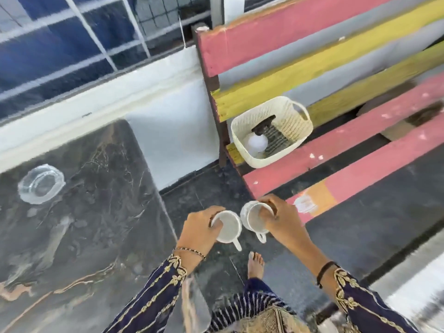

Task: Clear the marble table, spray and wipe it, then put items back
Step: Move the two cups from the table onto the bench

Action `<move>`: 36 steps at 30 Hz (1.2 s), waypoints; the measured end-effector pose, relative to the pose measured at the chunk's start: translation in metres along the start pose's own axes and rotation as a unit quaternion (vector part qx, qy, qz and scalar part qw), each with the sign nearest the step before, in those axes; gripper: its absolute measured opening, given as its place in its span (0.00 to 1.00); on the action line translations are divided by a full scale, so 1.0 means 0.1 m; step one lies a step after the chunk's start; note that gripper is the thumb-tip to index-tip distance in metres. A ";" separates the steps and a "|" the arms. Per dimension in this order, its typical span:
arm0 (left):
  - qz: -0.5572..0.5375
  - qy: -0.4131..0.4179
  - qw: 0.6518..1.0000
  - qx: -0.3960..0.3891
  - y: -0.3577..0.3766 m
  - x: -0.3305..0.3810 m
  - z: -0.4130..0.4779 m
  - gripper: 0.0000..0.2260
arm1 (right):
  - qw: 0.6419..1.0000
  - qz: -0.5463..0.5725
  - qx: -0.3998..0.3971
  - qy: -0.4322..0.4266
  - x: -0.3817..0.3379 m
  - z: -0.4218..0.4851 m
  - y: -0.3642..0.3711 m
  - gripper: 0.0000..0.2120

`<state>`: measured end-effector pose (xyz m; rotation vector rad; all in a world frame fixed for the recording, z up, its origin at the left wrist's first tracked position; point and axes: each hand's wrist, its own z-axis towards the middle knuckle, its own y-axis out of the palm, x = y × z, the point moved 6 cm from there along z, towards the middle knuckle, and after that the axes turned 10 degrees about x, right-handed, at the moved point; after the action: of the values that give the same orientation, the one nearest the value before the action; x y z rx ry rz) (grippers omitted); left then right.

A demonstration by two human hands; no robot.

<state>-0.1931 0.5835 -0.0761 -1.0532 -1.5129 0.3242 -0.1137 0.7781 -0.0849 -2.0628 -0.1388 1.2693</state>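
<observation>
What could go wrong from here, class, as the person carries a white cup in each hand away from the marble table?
1. Each cup, left and right, is pinched at the rim only, over hard floor; a slip could break it.
2. The cups sit close together and might knock.
3. The glass ashtray remains on the marble table, so clearing looks unfinished, and both hands, left and right, are full.

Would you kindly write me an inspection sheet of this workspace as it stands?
Surface: dark marble table, veined, mostly bare.
Job's things: glass ashtray on the table; two white cups, left cup and right cup, held over the floor.
Clutter: white basket on the bench, holding a white round thing and a dark object.
Hands: left hand grips one cup by its rim, right hand the other.
Cables: nothing seen.
Surroundings: dark tiled floor, white ledge, bare foot.
</observation>
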 end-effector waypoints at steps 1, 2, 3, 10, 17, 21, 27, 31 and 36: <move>-0.002 0.001 1.000 -0.014 0.20 0.08 0.11 0.16 | 1.000 -0.007 0.004 0.014 0.18 0.08 -0.09 0.10; 0.002 0.006 1.000 -0.024 0.40 0.15 0.20 0.16 | 1.000 -0.016 0.008 0.025 0.37 0.16 -0.15 0.10; 0.015 0.012 0.999 -0.037 0.65 0.21 0.32 0.16 | 0.999 -0.026 0.015 0.036 0.59 0.26 -0.22 0.10; 0.057 -0.013 0.990 -0.128 2.04 0.31 0.81 0.18 | 0.984 -0.114 0.053 0.129 1.88 0.88 -0.37 0.11; 0.076 -0.035 0.984 -0.157 2.80 0.21 1.00 0.19 | 0.973 -0.131 0.076 0.173 2.53 1.20 -0.36 0.14; 0.085 -0.042 0.982 -0.162 2.94 0.18 1.02 0.20 | 0.972 -0.126 0.066 0.189 2.69 1.24 -0.31 0.14; 0.079 -0.045 0.984 -0.153 3.00 0.13 1.06 0.19 | 0.973 -0.105 0.066 0.196 2.73 1.26 -0.31 0.14; 0.091 -0.042 0.984 -0.149 3.00 0.13 1.06 0.18 | 0.974 -0.111 0.053 0.191 2.67 1.24 -0.35 0.13; 0.177 -0.033 0.971 -0.156 2.82 0.22 0.96 0.20 | 0.967 -0.199 0.034 0.156 2.42 1.16 -0.44 0.19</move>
<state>-0.1577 0.7892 -0.2893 -1.5831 -1.4616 0.3783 -0.0730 0.9735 -0.2695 -2.0176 -0.3406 0.6904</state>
